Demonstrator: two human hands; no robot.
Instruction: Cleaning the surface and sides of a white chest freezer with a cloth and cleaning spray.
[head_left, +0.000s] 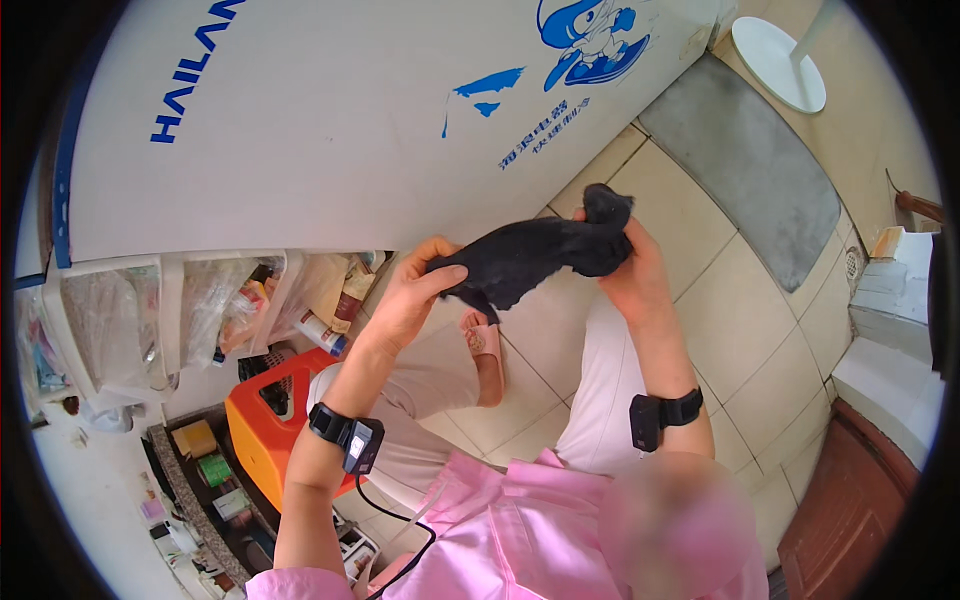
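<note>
A piece of dark, soft cloth, perhaps a garment, is stretched between my two hands above the tiled floor. My left hand pinches its left end between thumb and fingers. At the other end my right hand grips a bunched part, with most of the fingers hidden behind the cloth. A corner of the fabric hangs down near my left hand. Below are my knees in pale trousers and one foot in a pink slipper.
A large white appliance stands ahead. At left are a rack with plastic bags, an orange plastic stool and a stone-edged shelf with boxes. A grey mat lies at upper right; a brown door is at lower right.
</note>
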